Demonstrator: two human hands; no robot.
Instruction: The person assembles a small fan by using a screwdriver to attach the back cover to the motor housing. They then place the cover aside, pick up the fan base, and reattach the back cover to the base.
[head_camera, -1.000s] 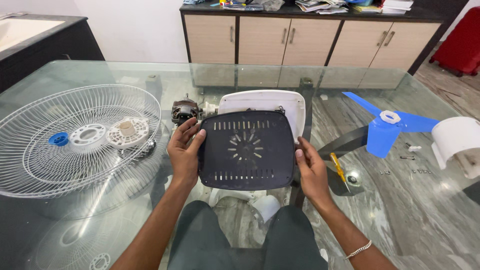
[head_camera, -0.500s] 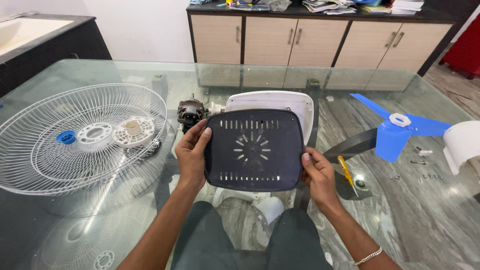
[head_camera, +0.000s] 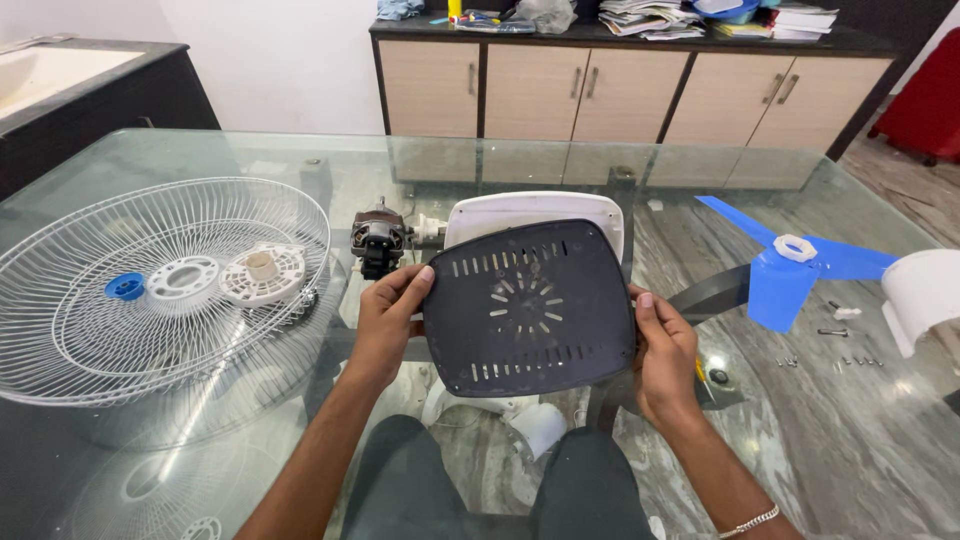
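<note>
Both hands hold a dark, rounded-square plastic plate (head_camera: 528, 308) with vent slots, above the glass table (head_camera: 620, 165). My left hand (head_camera: 388, 322) grips its left edge. My right hand (head_camera: 662, 352) grips its right edge. The plate is tilted a little, its right side higher. Behind it lies a white fan base (head_camera: 530, 212), partly hidden by the plate. A small dark motor (head_camera: 378, 239) sits just left of the base, close to my left hand's fingers.
A white wire fan guard (head_camera: 150, 285) with a blue cap and round white parts lies at the left. A blue fan blade (head_camera: 785, 265), a white housing (head_camera: 925, 292), loose screws (head_camera: 835, 335) and a partly hidden yellow screwdriver (head_camera: 700, 370) lie at the right. Cabinets (head_camera: 620, 90) stand behind.
The plate has turned slightly anticlockwise and shifted right and up. My right hand has moved up its right edge; my left hand stays on the left edge.
</note>
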